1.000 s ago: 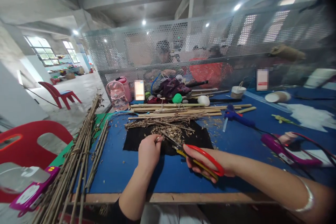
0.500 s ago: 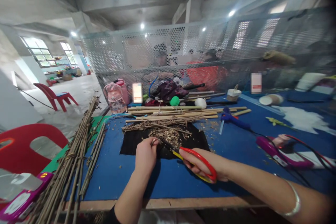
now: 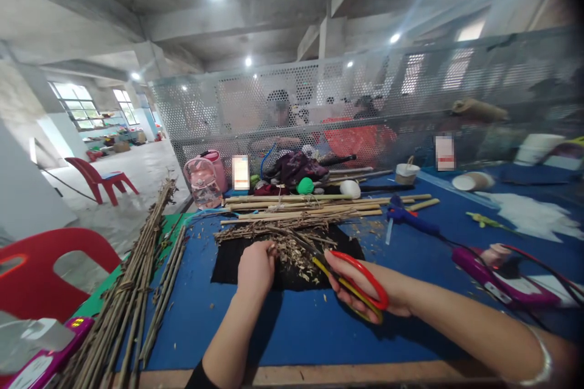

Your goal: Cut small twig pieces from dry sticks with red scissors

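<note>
My right hand [image 3: 358, 282] is wrapped round the handles of a pair of scissors [image 3: 371, 279], red on one loop and yellow on the other. Their dark blades point up and left over a heap of dry plant clippings [image 3: 298, 258]. My left hand [image 3: 255, 267] is closed, thumb and fingers pinched together at the heap's left side; whatever lies between them is too small or hidden to name. Under the clippings spreads a black cloth [image 3: 223, 264]. Thin dry twigs [image 3: 241, 231] lie across its far edge, just beyond both hands.
Long bundled sticks [image 3: 123, 279] lean along the table's left side. Behind the cloth lie pale wooden rods [image 3: 292, 202], with a blue glue gun [image 3: 410, 217] to their right. A purple power strip [image 3: 497, 282] with cables sits at right. A perforated metal screen [image 3: 219, 115] stands behind.
The scissors in my right hand have moved slightly right, away from my left hand, which stays at nearly the same place. The whole view has tilted up a little.
</note>
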Available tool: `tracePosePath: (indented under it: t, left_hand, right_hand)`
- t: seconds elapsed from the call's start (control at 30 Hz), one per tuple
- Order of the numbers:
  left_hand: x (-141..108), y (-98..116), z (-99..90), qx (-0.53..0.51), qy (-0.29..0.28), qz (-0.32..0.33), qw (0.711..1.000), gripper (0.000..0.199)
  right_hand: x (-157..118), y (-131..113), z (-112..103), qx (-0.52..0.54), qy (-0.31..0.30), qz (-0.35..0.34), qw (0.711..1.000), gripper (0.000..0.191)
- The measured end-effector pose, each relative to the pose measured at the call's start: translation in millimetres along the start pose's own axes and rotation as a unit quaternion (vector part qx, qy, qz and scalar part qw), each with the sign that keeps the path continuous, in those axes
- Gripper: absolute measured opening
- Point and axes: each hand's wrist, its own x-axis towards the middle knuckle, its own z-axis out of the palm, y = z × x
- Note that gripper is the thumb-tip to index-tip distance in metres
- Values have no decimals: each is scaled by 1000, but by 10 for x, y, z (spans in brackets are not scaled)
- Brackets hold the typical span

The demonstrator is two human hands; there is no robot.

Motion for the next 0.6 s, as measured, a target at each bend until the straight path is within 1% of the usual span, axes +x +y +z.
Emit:
tracePosePath:
  t: [0.07,0.17,0.2,0.3,0.33,0.37,0.43,0.53,0.6]
  left_hand:
    - [68,32,-36,49,-11,-7,999,30]
    - [166,41,-97,105,-65,-21,992,27]
    - [195,29,-113,120,-75,-31,990,26]
    - [274,-50,-120,157,-79,-72,982,26]
    - [296,-85,-106,159,-84,-77,981,25]
    - [316,-120,-85,152,-89,-73,982,24]
    - [349,-182,-31,110,-92,-40,989,20]
    - [375,-243,41,28,-104,11,994,18]
    - [377,-263,61,0,-104,18,994,17]
  right_hand:
    - [-5,2,7,-11,4,20,1000,56]
    - [-24,19,25,-16,12,36,999,55]
    - [-30,28,28,-15,10,37,999,55]
    - [-28,55,29,-21,-17,50,998,56]
    - [-20,62,30,-26,-30,60,997,58]
    - [-9,66,31,-31,-42,70,996,59]
    - [24,63,37,-35,-54,89,994,62]
    - [81,27,48,-36,-52,106,992,66]
    - [119,-11,56,-26,-51,112,992,68]
